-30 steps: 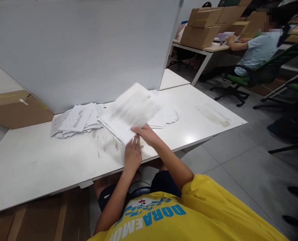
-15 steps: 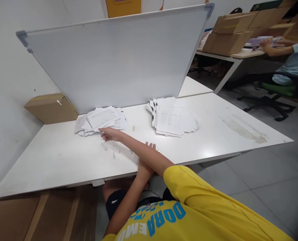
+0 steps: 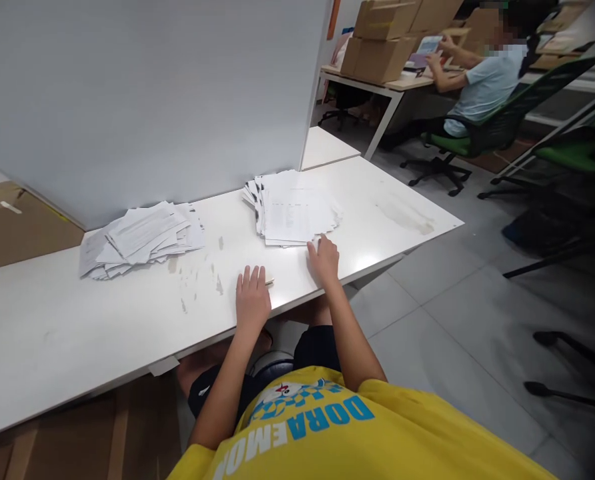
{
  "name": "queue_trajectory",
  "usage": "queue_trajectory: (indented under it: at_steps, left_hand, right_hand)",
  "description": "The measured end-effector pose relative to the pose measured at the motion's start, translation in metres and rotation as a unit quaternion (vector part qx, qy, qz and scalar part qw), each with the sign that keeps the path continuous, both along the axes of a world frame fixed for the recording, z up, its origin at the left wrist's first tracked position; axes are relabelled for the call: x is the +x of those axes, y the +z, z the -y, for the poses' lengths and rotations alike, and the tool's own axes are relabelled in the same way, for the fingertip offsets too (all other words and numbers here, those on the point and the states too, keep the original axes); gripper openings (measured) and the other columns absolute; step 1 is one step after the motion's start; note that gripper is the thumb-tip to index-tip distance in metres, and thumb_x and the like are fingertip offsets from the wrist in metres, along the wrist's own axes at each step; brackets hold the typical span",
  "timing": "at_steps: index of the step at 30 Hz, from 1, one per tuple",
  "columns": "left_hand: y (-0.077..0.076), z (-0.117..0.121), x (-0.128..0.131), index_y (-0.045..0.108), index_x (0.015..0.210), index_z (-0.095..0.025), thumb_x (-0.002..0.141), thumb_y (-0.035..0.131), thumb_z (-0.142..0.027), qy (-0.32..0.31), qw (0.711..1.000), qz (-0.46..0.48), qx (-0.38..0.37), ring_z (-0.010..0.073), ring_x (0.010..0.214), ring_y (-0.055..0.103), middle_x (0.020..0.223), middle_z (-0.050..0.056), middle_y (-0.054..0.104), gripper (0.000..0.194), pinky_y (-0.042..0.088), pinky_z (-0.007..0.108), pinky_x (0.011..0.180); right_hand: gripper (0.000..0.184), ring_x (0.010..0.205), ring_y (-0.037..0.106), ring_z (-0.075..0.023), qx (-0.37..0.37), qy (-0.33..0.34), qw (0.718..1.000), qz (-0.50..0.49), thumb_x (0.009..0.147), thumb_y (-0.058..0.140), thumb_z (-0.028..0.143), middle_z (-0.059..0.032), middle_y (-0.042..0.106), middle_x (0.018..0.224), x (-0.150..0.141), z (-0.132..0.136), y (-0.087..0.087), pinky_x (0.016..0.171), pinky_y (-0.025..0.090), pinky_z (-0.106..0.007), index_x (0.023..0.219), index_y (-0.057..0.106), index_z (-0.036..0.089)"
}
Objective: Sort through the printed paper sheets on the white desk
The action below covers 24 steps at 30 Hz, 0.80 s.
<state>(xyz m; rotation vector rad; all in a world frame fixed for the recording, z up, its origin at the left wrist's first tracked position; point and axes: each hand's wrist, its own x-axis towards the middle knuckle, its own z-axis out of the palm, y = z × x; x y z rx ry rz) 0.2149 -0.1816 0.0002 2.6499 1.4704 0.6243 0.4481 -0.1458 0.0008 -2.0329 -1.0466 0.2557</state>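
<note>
Flat and open, the left hand (image 3: 252, 293) is resting palm down on the white table (image 3: 112, 333) at the centre of the frame, its fingers stretching forward. The right hand (image 3: 324, 260), to the right of it, is curving loosely, thumb standing apart from the fingers; whether its tips are touching paper, one cannot tell.

At upper left and centre, a smooth grey-white board (image 3: 152, 100) is standing behind the table and closing the view there. A brown cardboard box (image 3: 27, 227) is leaning at the left edge. In the upper right, a person (image 3: 492, 80) in light blue is sitting on a green and black chair (image 3: 507, 120) and handling something near stacked boxes (image 3: 377, 50).

Thin, printed sheets are forming two uneven piles, with corners sticking out. The right pile (image 3: 297, 213) is lying just beyond the right hand's fingertips; the left pile (image 3: 147, 237) is lying farther left, well apart from both hands. A small pale object (image 3: 269, 282) (partly hidden, so its shape is not showing fully) is lying just beside the left hand.
</note>
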Motion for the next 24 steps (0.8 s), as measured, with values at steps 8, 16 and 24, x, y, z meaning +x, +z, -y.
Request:
queue_trajectory:
  at_steps: [8,16,24]
  left_hand:
    - [0.069,-0.109,0.083,0.048,0.134,0.0,0.09,0.05,-0.039,0.099,0.969,0.031,-0.224,0.0436,0.137,0.039,0.141,0.031,0.048,0.059,0.03,0.057,0.11]
    - [0.057,-0.139,0.093,0.05,0.135,-0.013,0.091,0.047,-0.035,0.103,0.932,0.189,-0.291,0.0318,0.128,0.053,0.134,0.019,0.059,0.049,0.041,0.043,0.105]
    - [0.053,-0.109,0.092,0.057,0.125,-0.009,0.088,0.05,-0.026,0.062,0.843,0.345,-0.408,0.0243,0.092,0.071,0.115,0.019,0.07,0.041,0.058,0.036,0.077]
  right_hand:
    - [0.05,0.105,0.055,-0.032,0.002,-0.039,0.999,-0.012,0.09,0.047,0.04,-0.0168,0.067,0.106,0.003,-0.042,-0.006,0.096,0.037,-0.046,0.13,0.052,0.011]
    - [0.041,0.083,0.059,-0.0243,0.029,-0.027,0.992,-0.124,0.086,0.047,0.038,-0.0066,0.067,0.089,0.014,-0.039,-0.007,0.088,0.042,-0.038,0.119,0.058,0.016]
    - [0.042,0.094,0.062,-0.0232,0.172,0.094,0.932,-0.305,0.075,0.054,0.043,-0.0085,0.067,0.102,0.026,0.011,-0.017,0.086,0.049,-0.036,0.11,0.056,0.019]
